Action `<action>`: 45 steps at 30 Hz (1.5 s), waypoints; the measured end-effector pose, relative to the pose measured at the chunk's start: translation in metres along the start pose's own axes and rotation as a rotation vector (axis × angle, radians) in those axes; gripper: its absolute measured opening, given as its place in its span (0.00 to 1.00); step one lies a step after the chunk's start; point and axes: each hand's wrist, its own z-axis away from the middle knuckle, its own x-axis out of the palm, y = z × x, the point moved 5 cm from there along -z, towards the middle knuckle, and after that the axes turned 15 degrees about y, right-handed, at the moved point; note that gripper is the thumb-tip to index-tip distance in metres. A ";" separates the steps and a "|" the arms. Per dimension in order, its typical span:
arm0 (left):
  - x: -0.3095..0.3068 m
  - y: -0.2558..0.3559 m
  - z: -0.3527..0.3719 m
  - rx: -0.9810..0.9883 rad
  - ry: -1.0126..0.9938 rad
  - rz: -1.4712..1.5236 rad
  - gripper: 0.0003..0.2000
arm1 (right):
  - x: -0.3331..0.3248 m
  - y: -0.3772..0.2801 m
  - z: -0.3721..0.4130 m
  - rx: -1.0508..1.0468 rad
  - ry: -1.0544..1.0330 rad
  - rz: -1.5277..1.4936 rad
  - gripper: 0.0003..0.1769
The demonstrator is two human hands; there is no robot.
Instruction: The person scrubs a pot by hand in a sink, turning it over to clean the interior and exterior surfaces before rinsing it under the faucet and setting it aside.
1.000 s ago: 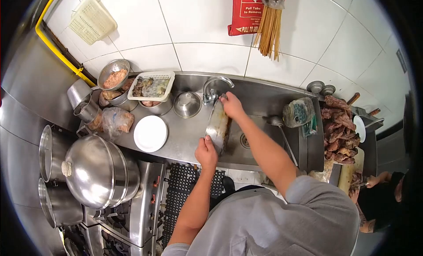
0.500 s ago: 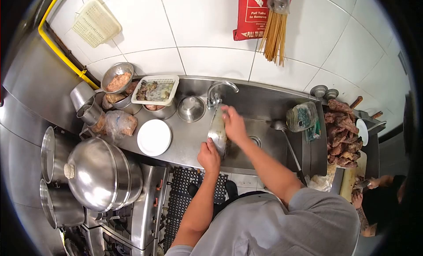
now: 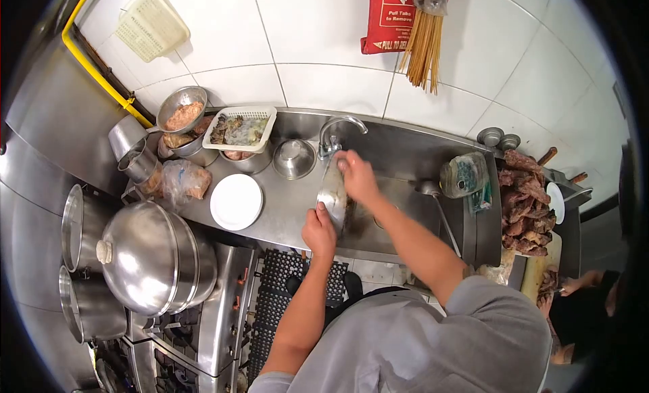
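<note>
A shiny metal pan (image 3: 331,188), tilted on its side, is held over the left edge of the sink (image 3: 422,224), below the tap (image 3: 341,126). My left hand (image 3: 319,229) grips its near end, thumb on the outer face. My right hand (image 3: 358,179) is at its far upper edge, fingers curled. Whether a small scrubber is in those fingers is hidden. A small upturned metal bowl (image 3: 294,158) and a white plate (image 3: 236,202) lie on the counter to the left.
A ladle (image 3: 438,207) rests in the sink's right side. Beside it stands a plastic container (image 3: 464,174); farther right is a pile of meat (image 3: 524,203). A large domed pot (image 3: 145,258) occupies the stove. At far right, a co-worker's hands (image 3: 554,293) handle food on a board.
My right hand has shifted slightly up and left along the pan's far edge. My left hand keeps its grip. The view has tilted a little.
</note>
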 end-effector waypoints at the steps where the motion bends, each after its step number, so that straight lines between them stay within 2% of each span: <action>1: 0.000 0.001 0.002 0.005 0.002 0.004 0.23 | 0.006 0.024 -0.018 0.260 -0.130 0.129 0.10; 2: -0.001 0.002 0.002 0.006 0.002 0.016 0.23 | 0.010 0.049 -0.032 0.166 -0.058 0.149 0.13; 4: 0.000 0.006 -0.004 0.018 0.008 0.034 0.23 | -0.009 0.045 -0.040 0.129 0.111 0.190 0.14; 5: 0.000 0.007 -0.003 0.027 0.028 0.031 0.23 | -0.014 0.046 -0.039 0.124 0.110 0.188 0.14; 7: -0.003 0.003 0.003 0.029 0.044 0.021 0.23 | -0.044 0.036 -0.029 0.175 0.317 0.244 0.13; 8: -0.001 0.001 0.002 0.020 0.037 0.017 0.23 | -0.047 0.037 -0.028 0.167 0.316 0.244 0.13; 10: 0.000 0.002 0.001 0.012 0.039 0.011 0.23 | -0.060 0.029 -0.025 0.089 0.553 0.146 0.12; 12: -0.002 0.005 0.002 0.042 0.055 0.022 0.23 | -0.052 0.022 -0.018 0.029 0.550 0.087 0.10; 14: -0.002 0.007 0.004 0.052 0.056 0.013 0.23 | -0.037 0.009 -0.012 -0.204 0.475 0.026 0.07; 16: -0.001 0.008 0.005 0.060 0.055 0.006 0.23 | -0.032 0.004 0.003 -0.244 0.413 0.005 0.06; 18: -0.001 0.005 0.004 0.073 0.052 0.021 0.23 | -0.026 -0.003 0.026 -0.315 0.223 -0.040 0.05; 22: 0.000 0.001 0.001 0.016 0.076 0.028 0.23 | -0.039 -0.003 0.059 -0.386 0.119 -0.174 0.08; 24: -0.001 0.001 0.001 0.037 0.083 0.033 0.23 | -0.038 0.012 0.061 -0.269 0.040 -0.246 0.14; 25: -0.002 0.002 0.001 0.036 0.084 0.032 0.23 | -0.032 0.023 0.054 -0.116 0.050 -0.315 0.19; 26: -0.002 0.002 0.001 0.034 0.088 0.025 0.22 | -0.029 0.029 0.052 -0.115 0.049 -0.315 0.19; 28: -0.002 0.003 0.002 0.034 0.093 0.021 0.22 | -0.034 0.031 0.044 0.189 0.236 -0.197 0.24; 29: -0.002 0.004 0.001 0.038 0.096 0.018 0.22 | -0.029 0.041 0.045 0.152 0.302 0.013 0.28; 30: -0.002 0.002 0.001 0.041 0.097 0.013 0.22 | -0.030 0.040 0.044 0.152 0.302 0.013 0.28; 32: -0.001 0.001 0.001 0.049 0.115 0.018 0.23 | -0.019 0.057 0.048 0.536 0.029 -0.044 0.29; 36: -0.003 0.003 0.001 0.035 0.121 0.031 0.24 | -0.014 0.066 0.039 0.479 0.013 -0.051 0.25; 38: -0.006 0.006 0.000 0.033 0.115 0.038 0.24 | -0.019 0.055 0.030 0.473 -0.118 -0.079 0.19; 39: -0.006 0.005 0.000 0.030 0.109 0.043 0.25 | -0.022 0.055 0.025 0.470 -0.121 -0.080 0.19; 41: -0.006 0.005 0.000 0.044 0.124 0.049 0.25 | -0.025 0.048 0.016 0.567 -0.158 -0.648 0.11; 42: -0.006 0.005 0.000 0.058 0.134 0.054 0.25 | -0.033 0.042 0.012 0.565 -0.162 -0.648 0.11; 44: -0.007 0.006 0.001 0.059 0.136 0.057 0.25 | -0.044 0.028 0.015 0.927 -0.247 -1.040 0.08; 45: -0.007 0.007 0.001 0.064 0.140 0.061 0.25 | -0.046 0.034 0.018 1.006 -0.269 -1.059 0.07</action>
